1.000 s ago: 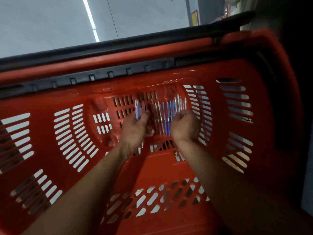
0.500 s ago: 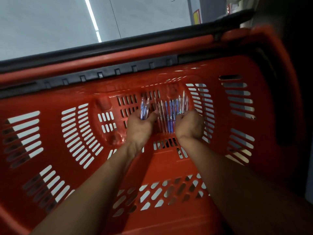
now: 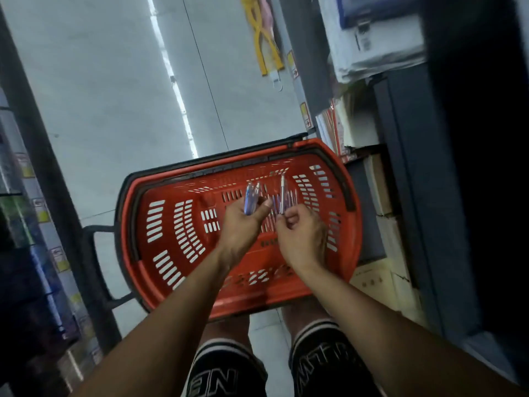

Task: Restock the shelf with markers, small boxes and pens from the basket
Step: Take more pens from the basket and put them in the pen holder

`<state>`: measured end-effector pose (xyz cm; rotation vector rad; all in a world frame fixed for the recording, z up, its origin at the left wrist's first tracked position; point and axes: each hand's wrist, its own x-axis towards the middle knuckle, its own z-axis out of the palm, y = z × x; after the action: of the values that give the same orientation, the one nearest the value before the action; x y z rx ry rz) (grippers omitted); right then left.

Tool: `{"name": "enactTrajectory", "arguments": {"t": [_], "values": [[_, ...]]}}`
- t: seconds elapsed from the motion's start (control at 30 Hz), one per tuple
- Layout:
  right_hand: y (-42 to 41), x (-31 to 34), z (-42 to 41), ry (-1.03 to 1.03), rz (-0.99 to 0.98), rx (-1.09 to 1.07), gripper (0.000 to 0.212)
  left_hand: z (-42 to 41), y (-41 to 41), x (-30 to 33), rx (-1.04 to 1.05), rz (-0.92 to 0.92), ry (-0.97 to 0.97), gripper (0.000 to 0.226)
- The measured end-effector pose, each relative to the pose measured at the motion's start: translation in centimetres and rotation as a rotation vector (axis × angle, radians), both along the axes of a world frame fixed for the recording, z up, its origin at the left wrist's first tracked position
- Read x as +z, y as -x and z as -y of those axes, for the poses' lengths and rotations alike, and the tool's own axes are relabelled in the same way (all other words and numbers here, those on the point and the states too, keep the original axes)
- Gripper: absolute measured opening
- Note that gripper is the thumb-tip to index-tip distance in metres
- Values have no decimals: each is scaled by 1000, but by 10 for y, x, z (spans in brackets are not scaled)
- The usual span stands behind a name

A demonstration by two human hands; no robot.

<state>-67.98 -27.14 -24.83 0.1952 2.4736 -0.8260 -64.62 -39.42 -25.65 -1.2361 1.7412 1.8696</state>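
A red plastic basket [image 3: 171, 224] with a black rim stands on the floor in front of my legs. My left hand [image 3: 240, 224] is raised above it and grips a small bunch of blue pens [image 3: 252, 199]. Just to its right, my right hand [image 3: 300, 233] pinches a single pen [image 3: 282, 196] that points upward. Several more blue pens [image 3: 274, 206] lie on the basket floor behind my hands, partly hidden by them.
A dark shelf unit [image 3: 406, 167] on the right holds stacked paper packs [image 3: 372, 38] and boxes [image 3: 380, 184]. A second shelf with price tags [image 3: 37, 196] lines the left. The basket's black handle [image 3: 97, 265] sticks out leftward. Grey tiled floor [image 3: 114, 81] stretches ahead.
The view has pulled far back from the basket. Both hands have lifted out of the basket bottom, the left with a bunch of pens, the right with one pen.
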Motion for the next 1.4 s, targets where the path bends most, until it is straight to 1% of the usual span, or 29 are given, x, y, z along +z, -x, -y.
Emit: {"name": "enactTrajectory", "arguments": {"t": [0.13, 0.3, 0.43, 0.53, 0.6, 0.63, 0.7, 0.73, 0.8, 0.83, 0.93, 1.0, 1.03, 1.1, 1.13, 1.23, 1.4], "values": [[1, 87, -7, 115, -56, 18, 18, -6, -3, 92, -99, -121, 27, 17], [-5, 176, -20, 192, -128, 72, 20, -15, -14, 185, -118, -233, 46, 20], [-23, 229, -37, 202, -167, 97, 17, -25, -29, 238, -174, -290, 76, 22], [-40, 262, -51, 260, -210, 71, 11, -31, -42, 267, -218, -325, 92, 22], [-56, 281, -60, 303, -241, 2, 6, -35, -51, 286, -269, -337, 94, 21], [-65, 289, -64, 334, -264, -53, 7, -37, -57, 296, -304, -355, 86, 21], [-85, 302, -69, 398, -335, -170, 19, -42, -68, 314, -388, -416, 61, 20], [-96, 308, -70, 405, -367, -211, 19, -44, -74, 322, -439, -440, 57, 21], [-119, 323, -74, 395, -416, -283, 8, -49, -87, 337, -545, -489, 80, 23], [-132, 331, -77, 388, -443, -322, 5, -52, -95, 342, -595, -514, 102, 25], [-172, 351, -89, 360, -497, -435, 6, -63, -113, 352, -744, -603, 191, 38], [-198, 360, -101, 364, -528, -539, 5, -76, -127, 359, -854, -672, 216, 45], [-211, 364, -109, 366, -545, -593, 5, -85, -133, 364, -900, -704, 217, 41], [-236, 373, -126, 350, -583, -686, 5, -107, -147, 376, -964, -758, 206, 17], [-249, 379, -135, 340, -603, -728, 4, -119, -155, 385, -1003, -787, 184, 11], [-287, 398, -165, 317, -652, -837, 4, -157, -177, 398, -1080, -811, 118, 11], [-347, 421, -222, 317, -742, -1017, 11, -227, -218, 419, -1194, -818, 16, 18]]}}
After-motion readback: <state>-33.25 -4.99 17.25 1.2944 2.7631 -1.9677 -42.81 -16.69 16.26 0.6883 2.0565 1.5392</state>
